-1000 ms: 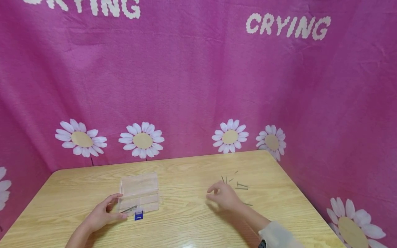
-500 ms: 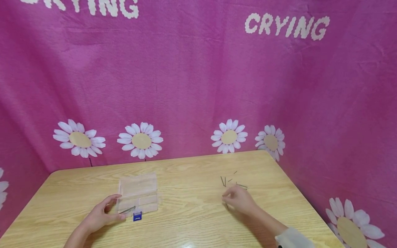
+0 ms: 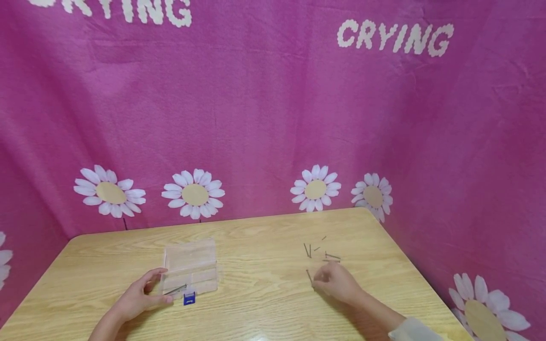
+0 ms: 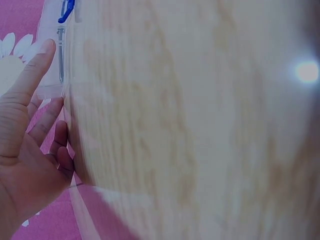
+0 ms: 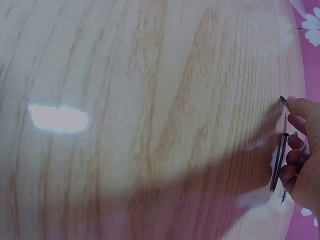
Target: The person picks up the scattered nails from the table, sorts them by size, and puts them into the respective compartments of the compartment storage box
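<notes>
Nail [image 3: 309, 276] was seen on desk [image 3: 256, 274], just left of right grip [image 3: 338, 285], long axis angled away-left | right fingers were bent at its near end, pinching could not be told | clear box [image 3: 192, 255] was held by left grip [image 3: 137, 298], farther off

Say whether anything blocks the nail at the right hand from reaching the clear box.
Nothing visible: only tabletop shows between the nail and the clear box. The left hand touches the box's left side, off that path.
</notes>
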`<state>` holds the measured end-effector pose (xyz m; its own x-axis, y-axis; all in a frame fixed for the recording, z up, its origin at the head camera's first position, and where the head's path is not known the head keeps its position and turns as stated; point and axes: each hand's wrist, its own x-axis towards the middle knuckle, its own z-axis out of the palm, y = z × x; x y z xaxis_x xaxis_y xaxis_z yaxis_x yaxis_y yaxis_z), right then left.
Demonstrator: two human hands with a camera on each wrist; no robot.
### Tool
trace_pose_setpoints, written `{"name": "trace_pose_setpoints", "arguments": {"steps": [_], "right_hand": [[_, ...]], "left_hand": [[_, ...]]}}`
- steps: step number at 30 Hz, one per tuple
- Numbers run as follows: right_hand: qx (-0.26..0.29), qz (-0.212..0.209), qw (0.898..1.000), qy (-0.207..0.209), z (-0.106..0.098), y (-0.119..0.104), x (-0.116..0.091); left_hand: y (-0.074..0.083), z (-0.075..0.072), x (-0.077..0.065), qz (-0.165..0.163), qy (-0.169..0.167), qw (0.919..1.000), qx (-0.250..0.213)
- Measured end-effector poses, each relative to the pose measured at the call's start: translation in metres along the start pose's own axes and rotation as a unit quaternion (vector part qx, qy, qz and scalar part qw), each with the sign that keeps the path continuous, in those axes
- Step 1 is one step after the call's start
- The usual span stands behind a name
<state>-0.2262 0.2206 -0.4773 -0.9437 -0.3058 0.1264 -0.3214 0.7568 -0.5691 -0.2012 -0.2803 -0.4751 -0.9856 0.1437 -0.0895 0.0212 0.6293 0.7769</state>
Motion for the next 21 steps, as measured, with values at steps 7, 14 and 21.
{"name": "trace_pose_setpoints", "arguments": {"steps": [7, 14, 21], "right_hand": [[-0.019, 0.006, 1.0, -0.004, 0.001, -0.0021, -0.0045], [-0.044, 0.003, 0.999, -0.005, -0.0012, -0.0038, -0.0053], [-0.061, 0.001, 0.998, -0.01, -0.0031, -0.0037, -0.0046]], "left_hand": [[0.0006, 0.0001, 0.0002, -0.001, -0.004, 1.0, 0.004], [0.002, 0.0004, -0.0012, 0.008, 0.003, 1.0, 0.001], [0.0022, -0.0007, -0.002, 0.001, 0.001, 1.0, 0.006]]}}
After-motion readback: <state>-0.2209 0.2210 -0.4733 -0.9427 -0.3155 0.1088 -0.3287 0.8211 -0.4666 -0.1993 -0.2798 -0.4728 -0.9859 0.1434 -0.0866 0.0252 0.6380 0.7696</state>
